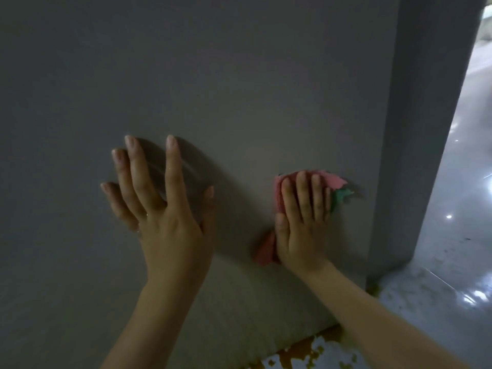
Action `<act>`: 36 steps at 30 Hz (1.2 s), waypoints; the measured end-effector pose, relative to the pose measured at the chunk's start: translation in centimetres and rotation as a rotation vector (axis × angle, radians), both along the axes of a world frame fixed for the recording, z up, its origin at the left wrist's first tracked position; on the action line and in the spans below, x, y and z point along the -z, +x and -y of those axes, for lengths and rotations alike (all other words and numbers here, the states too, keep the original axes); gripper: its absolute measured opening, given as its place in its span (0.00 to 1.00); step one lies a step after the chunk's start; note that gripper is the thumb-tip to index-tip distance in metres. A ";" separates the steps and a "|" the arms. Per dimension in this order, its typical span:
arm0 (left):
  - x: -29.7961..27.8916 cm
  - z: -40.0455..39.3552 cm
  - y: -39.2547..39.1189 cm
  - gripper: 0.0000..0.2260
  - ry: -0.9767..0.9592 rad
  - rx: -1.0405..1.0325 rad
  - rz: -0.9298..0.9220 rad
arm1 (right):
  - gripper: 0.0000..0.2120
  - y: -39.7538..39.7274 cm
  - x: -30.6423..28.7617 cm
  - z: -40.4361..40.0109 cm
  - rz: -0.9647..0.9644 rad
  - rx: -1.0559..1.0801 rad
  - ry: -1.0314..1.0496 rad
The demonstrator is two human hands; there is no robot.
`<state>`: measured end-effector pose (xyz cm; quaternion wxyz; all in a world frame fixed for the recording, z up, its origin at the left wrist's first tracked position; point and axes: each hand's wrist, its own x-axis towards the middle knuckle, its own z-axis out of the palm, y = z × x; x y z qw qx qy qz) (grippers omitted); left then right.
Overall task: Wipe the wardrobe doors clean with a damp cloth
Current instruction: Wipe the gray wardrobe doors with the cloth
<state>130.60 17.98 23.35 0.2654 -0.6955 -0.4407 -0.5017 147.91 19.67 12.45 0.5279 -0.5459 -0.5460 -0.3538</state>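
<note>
While straight fingers [303, 193] of the right hand [300, 230] press the cloth [266, 249] flat, it sits low near the wardrobe door [239, 75] right edge.
Soft, limp, light: likely best held bunched under the palm. Left hand [159, 209] rests spread and empty.

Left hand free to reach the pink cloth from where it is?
Probably yes. The left hand rests open and flat on the grey wardrobe door, beside the pink and green cloth, with bare door between them. However, the right hand covers most of the cloth, pressing it flat.
</note>
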 end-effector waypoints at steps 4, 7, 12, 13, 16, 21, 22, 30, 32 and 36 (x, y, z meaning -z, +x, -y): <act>0.0 0.1 -0.7 0.29 -0.018 0.010 -0.042 | 0.24 5.7 -2.5 -0.9 -0.303 0.108 0.122; -0.1 0.3 -1.6 0.28 -0.015 -0.004 -0.102 | 0.25 5.6 -3.1 -1.3 -0.446 0.141 0.177; -0.2 0.4 -3.2 0.28 -0.025 0.032 -0.182 | 0.24 0.5 -1.7 -0.8 -0.247 0.070 0.068; -0.2 0.5 -3.7 0.28 -0.030 0.042 -0.191 | 0.24 -0.3 -1.6 -0.8 -0.195 0.058 0.053; -0.1 0.8 -5.3 0.27 -0.015 0.042 -0.209 | 0.24 -1.9 -1.7 -0.5 -0.075 0.037 0.033; 0.3 1.2 -9.4 0.27 -0.037 -0.008 -0.184 | 0.25 -6.1 -2.3 -0.4 0.092 -0.015 0.008; 0.4 1.3 -10.5 0.28 -0.049 -0.023 -0.178 | 0.25 -7.5 -2.4 -0.5 0.128 -0.032 0.001; 1.9 1.1 -19.4 0.30 -0.130 -0.155 -0.101 | 0.25 -17.6 -3.2 -1.2 0.325 -0.102 -0.015; 2.2 0.8 -21.4 0.30 -0.127 -0.165 -0.080 | 0.26 -19.8 -3.3 -1.2 0.351 -0.118 -0.023; 3.4 0.3 -25.3 0.30 -0.115 -0.189 -0.045 | 0.26 -24.3 -3.1 -1.3 0.471 -0.120 -0.053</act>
